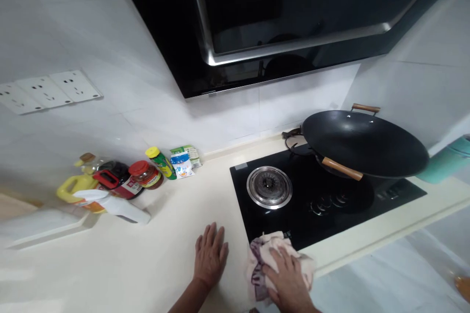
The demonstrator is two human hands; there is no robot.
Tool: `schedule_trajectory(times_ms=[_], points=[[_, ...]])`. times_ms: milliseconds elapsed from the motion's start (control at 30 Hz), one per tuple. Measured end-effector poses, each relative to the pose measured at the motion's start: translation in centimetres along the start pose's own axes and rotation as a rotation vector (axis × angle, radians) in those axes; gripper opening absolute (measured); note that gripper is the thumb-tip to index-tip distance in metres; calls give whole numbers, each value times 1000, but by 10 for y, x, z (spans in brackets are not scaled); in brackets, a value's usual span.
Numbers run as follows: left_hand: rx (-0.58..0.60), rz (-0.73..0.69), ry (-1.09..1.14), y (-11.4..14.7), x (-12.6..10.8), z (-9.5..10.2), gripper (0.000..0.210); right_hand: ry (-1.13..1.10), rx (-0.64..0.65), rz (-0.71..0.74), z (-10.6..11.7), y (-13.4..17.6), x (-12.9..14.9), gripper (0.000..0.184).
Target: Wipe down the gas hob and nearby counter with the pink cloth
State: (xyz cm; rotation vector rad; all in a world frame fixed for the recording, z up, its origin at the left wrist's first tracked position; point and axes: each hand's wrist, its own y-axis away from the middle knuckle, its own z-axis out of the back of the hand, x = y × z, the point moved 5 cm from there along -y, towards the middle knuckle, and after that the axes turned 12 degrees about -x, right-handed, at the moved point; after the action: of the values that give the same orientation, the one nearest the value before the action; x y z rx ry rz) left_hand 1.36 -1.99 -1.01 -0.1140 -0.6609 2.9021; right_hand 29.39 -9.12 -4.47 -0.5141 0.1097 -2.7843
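Observation:
My left hand lies flat on the cream countertop, left of the cooktop, its fingers stretched out and holding nothing. Under my right hand is a bunched cloth, pale pink and white with a purple pattern. The fingers curve over the cloth and press it on the front left corner of the black glass cooktop. Part of the cloth spreads past the cooktop onto the counter's front edge. Behind it is the bare left burner, with a shiny metal ring.
A large black wok with wooden handles sits on the right burner. Bottles, a red-lidded jar, a yellow-capped shaker and small packets stand along the wall. The range hood hangs low above. A green container stands far right.

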Motion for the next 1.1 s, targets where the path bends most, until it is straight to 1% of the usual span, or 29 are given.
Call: schedule_trajectory(times_ms=[67, 167, 267, 400, 467, 567, 667, 700, 767, 833, 867, 900, 933, 1000, 1033, 1100], points=[[-22, -16, -8, 1, 1, 0, 51, -39, 31, 5, -4, -19, 27, 51], [-58, -40, -27, 3, 2, -2, 50, -70, 25, 43, 0, -52, 52, 45], [-84, -54, -31, 5, 4, -5, 49, -60, 23, 53, 12, -90, 62, 41], [-88, -54, -23, 5, 5, -6, 48, -41, 13, 4, 36, -143, 74, 41], [-92, -44, -18, 5, 6, -5, 46, -40, 8, -19, 44, -162, 83, 40], [-113, -36, 25, 6, 7, -6, 47, -44, 5, -49, 44, -173, 93, 43], [-197, -11, 136, 10, 11, -6, 49, -131, 20, 7, 32, -168, 91, 49], [-228, -1, 168, 11, 13, -5, 49, -186, -26, 29, 30, -166, 85, 48], [-286, 48, 206, 14, 20, -2, 50, -273, -220, 22, 34, -163, 60, 38], [-329, 135, 227, 13, 24, 2, 49, -270, -446, -65, 43, -158, 20, 32], [-346, 179, 241, 10, 24, 5, 49, -241, -517, -121, 48, -155, -2, 34], [-355, 207, 254, 6, 21, 8, 48, -210, -560, -175, 52, -152, -24, 38], [-351, 206, 264, 0, 13, 10, 48, -178, -590, -227, 56, -149, -45, 41], [-300, 123, 258, -16, -13, 10, 52, -116, -641, -324, 60, -141, -79, 48], [-257, 63, 248, -23, -30, 8, 56, -88, -658, -364, 60, -137, -92, 53], [-145, -46, 227, -33, -63, -2, 71, -49, -674, -416, 55, -131, -107, 61]])
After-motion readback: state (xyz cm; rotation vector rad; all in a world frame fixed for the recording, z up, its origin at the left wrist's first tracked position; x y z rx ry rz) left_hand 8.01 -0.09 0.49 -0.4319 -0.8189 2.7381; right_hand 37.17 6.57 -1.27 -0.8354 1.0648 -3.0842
